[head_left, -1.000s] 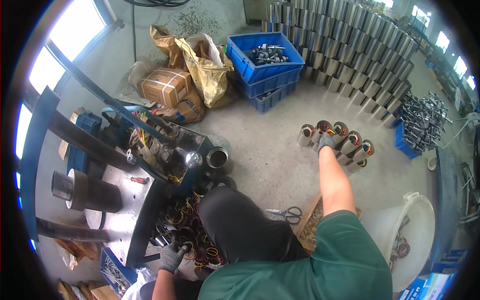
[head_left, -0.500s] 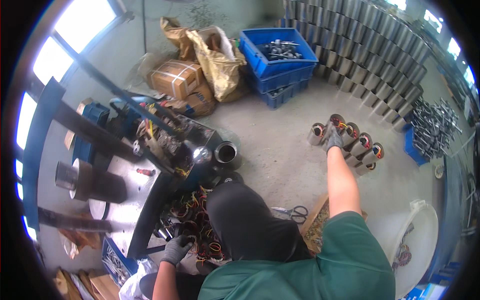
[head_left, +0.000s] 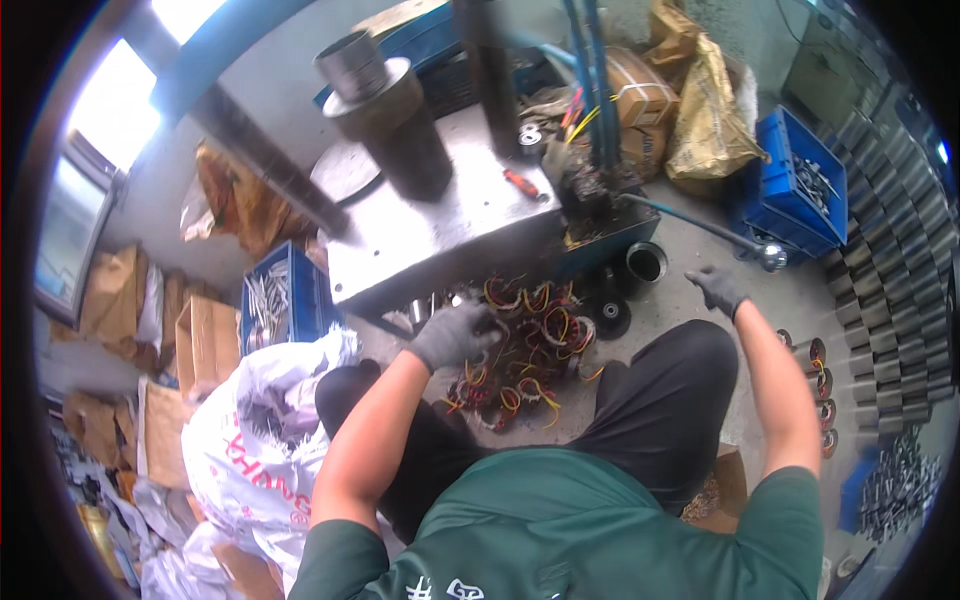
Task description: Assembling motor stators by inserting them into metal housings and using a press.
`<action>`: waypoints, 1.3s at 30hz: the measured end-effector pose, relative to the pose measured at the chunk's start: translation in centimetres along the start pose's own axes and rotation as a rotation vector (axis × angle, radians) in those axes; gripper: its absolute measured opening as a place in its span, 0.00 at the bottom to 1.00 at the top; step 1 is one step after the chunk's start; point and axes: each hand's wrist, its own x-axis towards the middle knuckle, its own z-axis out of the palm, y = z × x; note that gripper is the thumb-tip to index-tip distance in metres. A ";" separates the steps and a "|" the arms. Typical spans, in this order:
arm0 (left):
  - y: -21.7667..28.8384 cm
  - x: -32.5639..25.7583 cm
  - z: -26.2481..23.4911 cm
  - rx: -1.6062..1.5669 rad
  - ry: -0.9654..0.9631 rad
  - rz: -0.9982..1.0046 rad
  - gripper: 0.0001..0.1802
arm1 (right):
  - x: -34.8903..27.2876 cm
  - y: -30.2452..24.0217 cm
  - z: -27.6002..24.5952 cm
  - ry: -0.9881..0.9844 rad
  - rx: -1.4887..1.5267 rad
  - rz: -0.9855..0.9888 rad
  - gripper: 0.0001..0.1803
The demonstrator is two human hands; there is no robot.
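My left hand (head_left: pixel 455 337), in a grey glove, hovers at the left edge of a pile of wound motor stators (head_left: pixel 545 335) with red, yellow and black wires. Its fingers are loosely bent and apart, with nothing visible in them. A shiny metal cylinder (head_left: pixel 419 311) lies just beyond that hand, partly hidden under the press table. My right hand (head_left: pixel 717 290), also gloved, is held over the floor to the right of my knee, its fingers stretched out and holding nothing. Close to it stands a dark open-topped cylinder (head_left: pixel 646 262).
A metal press table (head_left: pixel 450 215) with thick columns and a red-handled screwdriver (head_left: pixel 520 182) stands ahead. Filled cylinders (head_left: pixel 826 412) stand beyond my right arm, before stacked metal sleeves (head_left: pixel 890 270). Blue crates (head_left: pixel 800 185) are at the back right; a white sack (head_left: pixel 250 450) is at left.
My view has swung left. My right hand has come back from the filled cylinders toward my knee. My left hand has moved forward to the edge of the stator pile.
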 end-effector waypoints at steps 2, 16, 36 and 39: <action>-2.3 0.2 0.2 -0.063 0.094 0.063 0.24 | 0.6 -7.4 1.5 -0.269 -0.210 -0.205 0.24; -2.2 0.9 -6.2 -0.104 0.481 0.171 0.21 | -2.5 -22.1 31.7 -0.465 -0.699 -0.771 0.33; -1.8 -1.1 -9.7 -0.508 0.806 0.060 0.18 | -8.0 -25.3 23.8 -0.661 0.145 -0.004 0.24; -1.8 -0.4 -8.5 -0.651 0.779 0.041 0.19 | -10.6 -27.3 19.4 -0.637 0.594 0.007 0.26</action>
